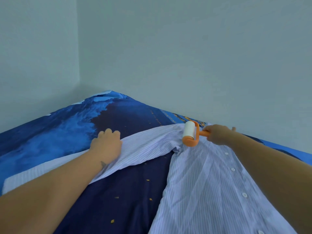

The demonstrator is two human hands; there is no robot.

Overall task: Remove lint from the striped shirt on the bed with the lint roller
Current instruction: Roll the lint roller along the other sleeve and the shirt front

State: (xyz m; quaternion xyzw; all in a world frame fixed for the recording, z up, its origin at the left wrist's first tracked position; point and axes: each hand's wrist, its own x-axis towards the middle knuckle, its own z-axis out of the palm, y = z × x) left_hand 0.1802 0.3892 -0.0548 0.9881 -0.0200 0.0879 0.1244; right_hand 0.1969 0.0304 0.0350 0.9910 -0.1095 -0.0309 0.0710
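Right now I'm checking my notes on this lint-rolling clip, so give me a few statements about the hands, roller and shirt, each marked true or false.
1. The right hand grips the orange handle of the lint roller. True.
2. The roller lies on the bare bed cover, off the shirt. False: it sits on the striped shirt, near the shoulder.
3. The left hand holds the shirt's outstretched sleeve down on the bed. True.
4. The shirt is folded into a neat square. False: it lies spread out, sleeve extended.
5. White buttons run down the shirt front. True.
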